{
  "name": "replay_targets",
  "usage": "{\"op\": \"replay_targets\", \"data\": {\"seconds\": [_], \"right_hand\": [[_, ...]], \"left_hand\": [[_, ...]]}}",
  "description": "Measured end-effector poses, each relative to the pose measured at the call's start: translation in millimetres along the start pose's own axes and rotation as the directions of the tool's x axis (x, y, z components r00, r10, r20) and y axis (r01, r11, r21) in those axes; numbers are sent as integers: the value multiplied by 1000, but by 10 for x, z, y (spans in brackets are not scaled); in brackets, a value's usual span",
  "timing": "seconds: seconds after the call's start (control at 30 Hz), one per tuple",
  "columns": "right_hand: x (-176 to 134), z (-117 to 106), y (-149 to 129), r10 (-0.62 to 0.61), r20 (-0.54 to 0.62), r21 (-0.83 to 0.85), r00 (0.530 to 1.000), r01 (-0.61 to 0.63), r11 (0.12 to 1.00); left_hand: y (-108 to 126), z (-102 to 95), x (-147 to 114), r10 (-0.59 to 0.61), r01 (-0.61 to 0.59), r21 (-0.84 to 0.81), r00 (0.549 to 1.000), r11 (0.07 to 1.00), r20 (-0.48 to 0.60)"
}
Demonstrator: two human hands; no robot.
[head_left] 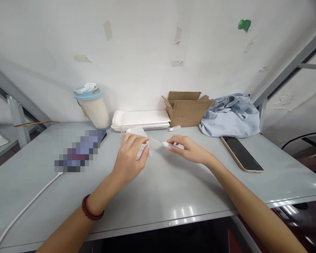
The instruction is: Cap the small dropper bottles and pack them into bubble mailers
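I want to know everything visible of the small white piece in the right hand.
The small white piece looks smooth; its material is unclear. The right hand pinches it above the table between thumb and fingers, partly hiding it. Its exposed end points toward the left hand, and a thin cord extends that way.

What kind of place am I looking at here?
Probably a bench in a workshop or packing room, though little of the wider room shows. Signs of it: the plain grey worktop against a tape-marked wall, the open cardboard box, and the stack of white packets.
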State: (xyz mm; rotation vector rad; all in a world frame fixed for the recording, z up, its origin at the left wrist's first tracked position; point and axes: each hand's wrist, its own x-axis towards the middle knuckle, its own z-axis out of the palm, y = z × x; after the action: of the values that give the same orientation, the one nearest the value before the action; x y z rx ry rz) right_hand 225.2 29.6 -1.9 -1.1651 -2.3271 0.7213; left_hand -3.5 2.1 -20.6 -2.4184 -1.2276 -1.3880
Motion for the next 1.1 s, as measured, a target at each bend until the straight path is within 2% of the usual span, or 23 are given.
{"op": "replay_targets", "data": {"seconds": [0.2, 0.4, 0.77, 1.1], "right_hand": [[-30, 3, -117, -2, 26, 231, 1000, -4, 973], [-40, 14, -163, 22, 20, 344, 1000, -28, 939], [-51, 33, -201, 14, -1, 339, 1000, -13, 941], [-55, 37, -201, 13, 5, 317, 1000, -14, 948]], "left_hand": [[10, 10, -18, -44, 46, -34, 997, 998, 57], [7, -15, -9, -131, 146, -106, 982, 983, 137], [46, -33, 18, -233, 282, -210, 945, 936, 230], [57, -32, 11, -201, 259, -225, 948, 939, 248]]}}
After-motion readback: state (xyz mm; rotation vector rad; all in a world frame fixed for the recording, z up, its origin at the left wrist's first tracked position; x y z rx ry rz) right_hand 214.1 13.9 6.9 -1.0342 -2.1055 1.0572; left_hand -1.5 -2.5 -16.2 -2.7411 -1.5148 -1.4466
